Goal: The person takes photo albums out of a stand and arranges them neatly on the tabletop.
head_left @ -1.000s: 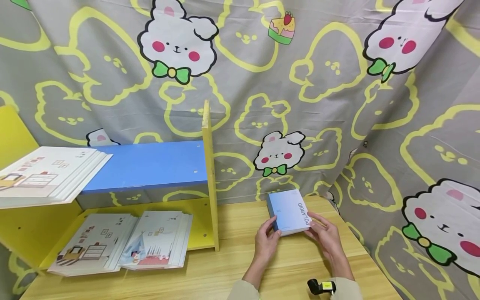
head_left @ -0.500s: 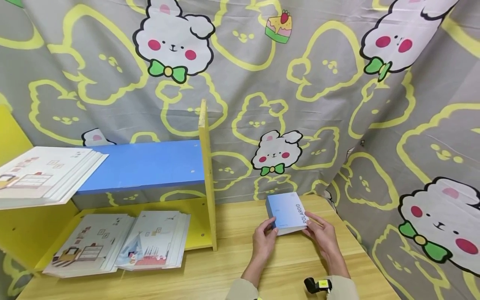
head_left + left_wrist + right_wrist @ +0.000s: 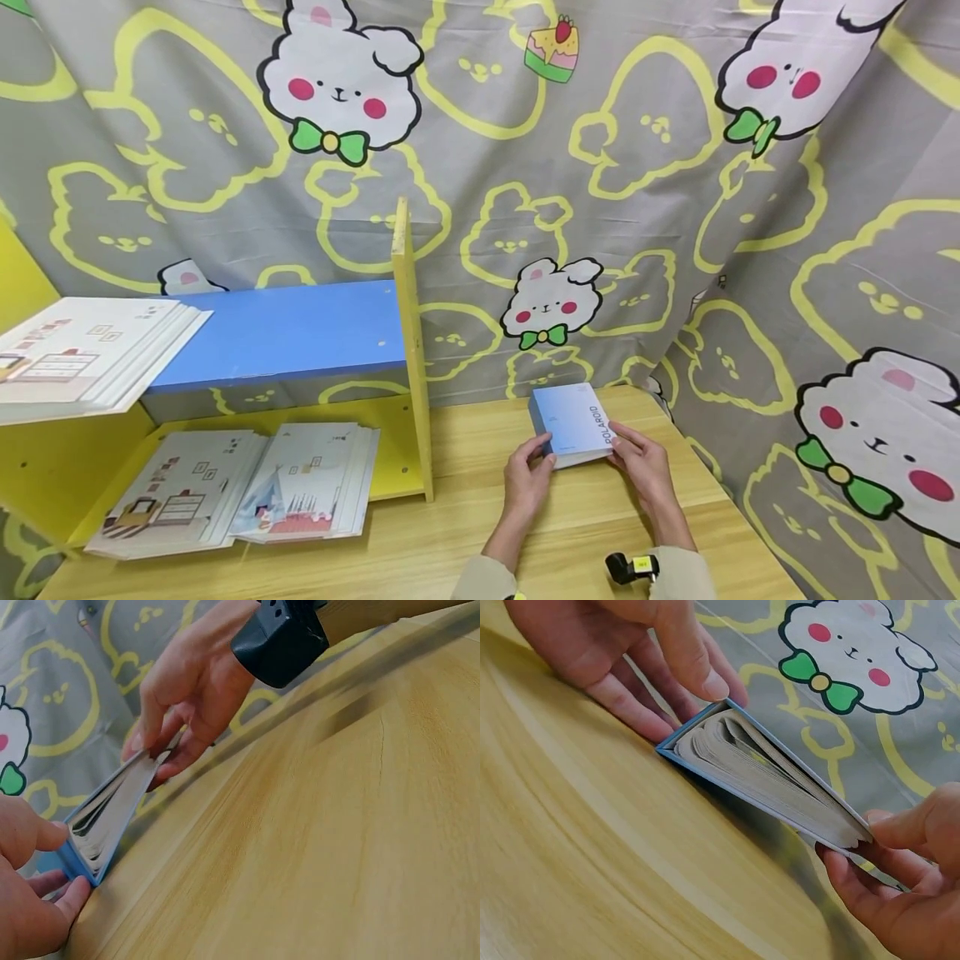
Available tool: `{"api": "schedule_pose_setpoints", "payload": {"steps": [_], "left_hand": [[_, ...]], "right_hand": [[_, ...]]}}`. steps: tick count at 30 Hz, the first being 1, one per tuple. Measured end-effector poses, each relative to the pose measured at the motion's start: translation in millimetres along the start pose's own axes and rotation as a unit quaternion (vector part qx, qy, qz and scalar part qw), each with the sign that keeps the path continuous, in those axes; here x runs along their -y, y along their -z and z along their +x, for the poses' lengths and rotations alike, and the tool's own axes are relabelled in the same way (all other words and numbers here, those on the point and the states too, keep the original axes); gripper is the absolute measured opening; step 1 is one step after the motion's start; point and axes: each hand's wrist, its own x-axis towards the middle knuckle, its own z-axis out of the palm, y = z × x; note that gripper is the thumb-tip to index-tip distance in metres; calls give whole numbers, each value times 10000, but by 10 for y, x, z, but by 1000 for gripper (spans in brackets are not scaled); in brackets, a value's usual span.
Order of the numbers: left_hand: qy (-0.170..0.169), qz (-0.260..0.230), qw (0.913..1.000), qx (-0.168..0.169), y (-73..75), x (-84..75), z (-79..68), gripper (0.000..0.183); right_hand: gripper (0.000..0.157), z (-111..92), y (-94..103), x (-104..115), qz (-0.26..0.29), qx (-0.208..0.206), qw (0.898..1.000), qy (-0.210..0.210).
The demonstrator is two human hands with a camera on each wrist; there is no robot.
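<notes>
A small photo album (image 3: 568, 419) with a pale blue-to-white cover lettered POLAROID is held between both hands near the back of the table. My left hand (image 3: 527, 490) grips its spine corner, thumb on the cover side and fingers at the spine and underneath. At the opposite, open edge, my right hand (image 3: 647, 473) pinches the covers, its thumb above and fingers below. The right wrist view shows the album's bottom end, where many pages (image 3: 757, 776) lie bunched between the two covers. The album is tilted there, its spine side close to the tabletop.
The wooden table (image 3: 420, 558) carries a yellow shelf unit with a blue shelf board (image 3: 300, 329) at the left. Open picture books (image 3: 180, 492) lie on its lower level, and another book (image 3: 82, 350) lies on top. A patterned grey curtain (image 3: 465, 192) hangs behind and to the right.
The head view has shifted slightly, so the scene sits a little further left. Both hands keep hold of the photo album with almost no visible movement.
</notes>
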Motion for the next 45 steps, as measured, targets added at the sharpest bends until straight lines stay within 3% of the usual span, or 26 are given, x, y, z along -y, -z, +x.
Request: {"api": "schedule_pose_setpoints", "payload": {"steps": [6,15,32,40,45], "left_hand": [[-25,92,9999,50,30,16,26,33],[61,50,9993,371,62,31,44,31],[79,-34,9978,651,68,47,32,32],[164,45,9981,589,137,-29,22,32],[45,89,9985,532,198,-72,-8,31]], "right_hand": [[41,16,-22,23,-308,102,9995,55],[43,10,34,-29,-505,271,9982,-185],[44,-2,-23,-23,-719,-42,9974,-70],[42,-36,-26,27,-699,-184,9974,12],[40,-46,-8,48,-775,-375,9960,224]]}}
